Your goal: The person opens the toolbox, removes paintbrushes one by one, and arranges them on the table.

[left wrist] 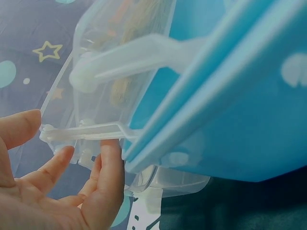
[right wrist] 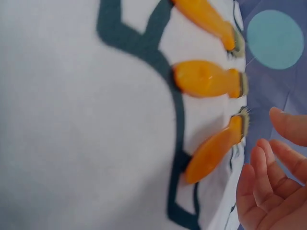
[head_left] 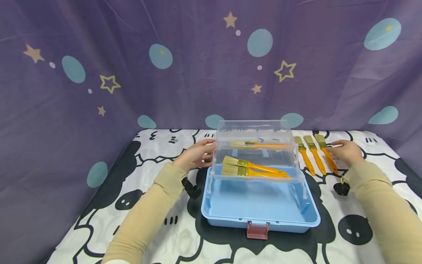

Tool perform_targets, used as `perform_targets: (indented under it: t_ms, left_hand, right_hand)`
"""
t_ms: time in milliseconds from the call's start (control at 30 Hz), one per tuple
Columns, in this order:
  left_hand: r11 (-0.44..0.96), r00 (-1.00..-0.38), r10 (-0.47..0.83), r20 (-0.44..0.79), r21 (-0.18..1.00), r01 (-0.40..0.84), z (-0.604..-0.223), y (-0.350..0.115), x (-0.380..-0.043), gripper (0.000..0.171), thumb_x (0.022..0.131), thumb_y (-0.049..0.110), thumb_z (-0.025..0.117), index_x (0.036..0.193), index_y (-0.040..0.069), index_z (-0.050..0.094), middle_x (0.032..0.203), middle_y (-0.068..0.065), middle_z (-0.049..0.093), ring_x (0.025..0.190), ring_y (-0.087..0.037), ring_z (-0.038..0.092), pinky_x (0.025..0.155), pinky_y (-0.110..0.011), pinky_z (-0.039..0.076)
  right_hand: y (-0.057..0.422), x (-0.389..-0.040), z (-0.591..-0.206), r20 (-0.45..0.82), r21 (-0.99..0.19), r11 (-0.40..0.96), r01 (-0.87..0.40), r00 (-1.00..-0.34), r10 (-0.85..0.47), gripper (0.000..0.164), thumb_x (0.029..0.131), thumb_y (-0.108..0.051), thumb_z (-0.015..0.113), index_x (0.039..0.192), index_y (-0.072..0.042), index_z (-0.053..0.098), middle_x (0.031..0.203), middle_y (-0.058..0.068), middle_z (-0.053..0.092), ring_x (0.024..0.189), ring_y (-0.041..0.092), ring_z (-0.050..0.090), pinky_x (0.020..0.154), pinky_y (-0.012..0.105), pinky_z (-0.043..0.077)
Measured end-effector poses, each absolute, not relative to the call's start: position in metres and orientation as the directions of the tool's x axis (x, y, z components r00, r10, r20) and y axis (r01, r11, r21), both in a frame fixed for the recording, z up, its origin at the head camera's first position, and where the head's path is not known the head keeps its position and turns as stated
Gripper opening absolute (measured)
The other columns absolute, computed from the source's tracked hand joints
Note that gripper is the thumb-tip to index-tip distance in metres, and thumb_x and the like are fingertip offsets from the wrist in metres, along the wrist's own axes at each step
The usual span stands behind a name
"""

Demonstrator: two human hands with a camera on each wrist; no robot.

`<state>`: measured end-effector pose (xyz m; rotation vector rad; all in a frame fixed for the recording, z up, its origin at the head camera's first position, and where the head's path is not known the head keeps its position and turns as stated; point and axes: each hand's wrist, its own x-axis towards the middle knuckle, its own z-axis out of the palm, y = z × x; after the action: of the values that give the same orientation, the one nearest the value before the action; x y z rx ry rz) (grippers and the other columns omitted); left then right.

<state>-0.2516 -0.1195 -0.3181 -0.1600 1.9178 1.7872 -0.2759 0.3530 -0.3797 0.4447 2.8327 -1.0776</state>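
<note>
The left hand [head_left: 196, 155], its fingers loosely bent, rests its fingertips against the side of the clear tiered tray [head_left: 283, 157], which stands raised over the back of the blue box [head_left: 254, 201] and bears one paintbrush [head_left: 270, 146] above and two more below. The right hand [head_left: 348, 152], relaxed and gripping nothing, is just beside the rightmost of three orange-handled brushes [head_left: 318, 159] lying right of the box (bristles pointing away from the person) on the sheep-print cloth [head_left: 176, 240].
</note>
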Motion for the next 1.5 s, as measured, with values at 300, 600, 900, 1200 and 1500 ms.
perform_targets:
  t_ms: [300, 600, 900, 1200, 1500]
  left_hand:
    - [0.147, -0.87, 0.238, -0.431, 0.902, -0.407, -0.317, -0.118, -0.254, 0.046, 0.1, 0.03, 0.049, 0.143, 0.022, 0.037, 0.14, -0.008, 0.041, 0.12, -0.026, 0.044, 0.089, -0.038, 0.046]
    - [0.161, -0.873, 0.247, -0.42, 0.906, -0.391, -0.318, -0.118, -0.253, 0.047, 0.1, 0.029, 0.049, 0.144, 0.02, 0.036, 0.143, -0.008, 0.038, 0.125, -0.028, 0.043, 0.095, -0.042, 0.045]
    - [0.172, -0.872, 0.257, -0.417, 0.908, -0.383, -0.312, -0.124, -0.251, 0.048, 0.101, 0.027, 0.048, 0.146, 0.019, 0.034, 0.149, -0.008, 0.032, 0.133, -0.032, 0.035, 0.105, -0.047, 0.039]
    - [0.153, -0.863, 0.28, -0.421, 0.907, -0.393, -0.317, -0.122, -0.253, 0.047, 0.102, 0.025, 0.046, 0.146, 0.018, 0.033, 0.145, -0.011, 0.035, 0.129, -0.033, 0.039, 0.105, -0.048, 0.039]
    - [0.16, -0.871, 0.26, -0.417, 0.908, -0.387, -0.318, -0.121, -0.252, 0.046, 0.1, 0.028, 0.049, 0.144, 0.02, 0.036, 0.143, -0.009, 0.038, 0.13, -0.031, 0.04, 0.104, -0.047, 0.04]
  right_hand:
    - [0.348, -0.275, -0.371, -0.177, -0.755, 0.621, 0.213, -0.977, 0.12, 0.067, 0.094, -0.038, 0.055, 0.137, 0.01, 0.036, 0.133, 0.035, 0.041, 0.113, 0.044, 0.048, 0.097, 0.055, 0.042]
    - [0.338, -0.27, -0.369, -0.24, -0.808, 0.552, 0.205, -0.971, 0.01, 0.073, 0.098, -0.045, 0.046, 0.145, 0.007, 0.026, 0.143, 0.034, 0.031, 0.127, 0.045, 0.038, 0.106, 0.058, 0.032]
    - [0.33, -0.266, -0.358, -0.227, -0.834, 0.529, 0.155, -0.971, -0.074, 0.072, 0.098, -0.045, 0.045, 0.147, 0.004, 0.025, 0.144, 0.026, 0.036, 0.094, -0.001, 0.057, 0.1, 0.043, 0.045]
    - [0.323, -0.264, -0.336, -0.196, -0.883, 0.458, 0.102, -0.967, -0.163, 0.061, 0.099, -0.038, 0.046, 0.144, 0.001, 0.029, 0.103, -0.022, 0.055, 0.087, -0.012, 0.052, 0.082, 0.016, 0.05]
    - [0.301, -0.266, -0.294, -0.119, -0.875, 0.484, 0.011, -0.974, -0.192, 0.058, 0.097, -0.039, 0.052, 0.139, -0.001, 0.038, 0.092, -0.028, 0.055, 0.086, -0.008, 0.055, 0.076, 0.015, 0.05]
